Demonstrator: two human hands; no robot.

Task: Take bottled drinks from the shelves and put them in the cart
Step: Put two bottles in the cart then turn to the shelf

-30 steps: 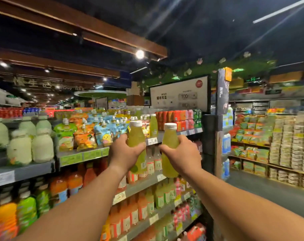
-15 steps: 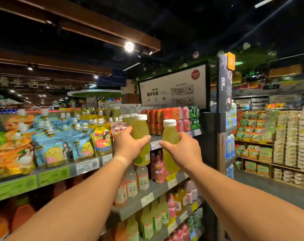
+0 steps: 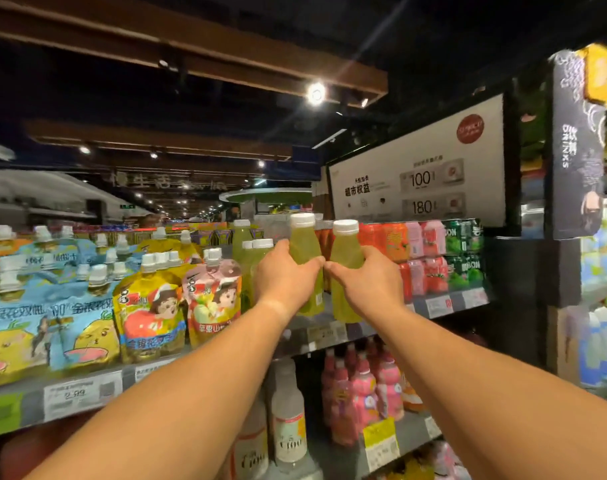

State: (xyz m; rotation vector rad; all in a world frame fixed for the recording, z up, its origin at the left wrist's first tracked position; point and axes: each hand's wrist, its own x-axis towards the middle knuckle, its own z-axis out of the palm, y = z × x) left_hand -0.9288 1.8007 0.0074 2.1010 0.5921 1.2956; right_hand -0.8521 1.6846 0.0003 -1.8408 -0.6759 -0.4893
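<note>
Pale-green juice, white caps: two bottles held up at top-shelf level, one per hand. The left hand [image 3: 284, 271] wraps its fingers round the left bottle [image 3: 305, 247]; the right hand [image 3: 364, 280] curls round the right bottle [image 3: 345, 251]; thumbs nearly touch btwn them. Both bottles appear lifted just off the top shelf [image 3: 444, 304], w/ bases hidden behind the hands and forearms. Step, as judged: pick done, carry to cart pending. Cart not in view, so next move prob. calls for drawing both arms back and turning down toward it, keeping bottles upright. Count: 2 bottles in hand; approx. 3 like green bottles [image 3: 241, 239] on the shelf beside the left hand; spout pouches [image 3: 149, 306] too many to count.
</note>
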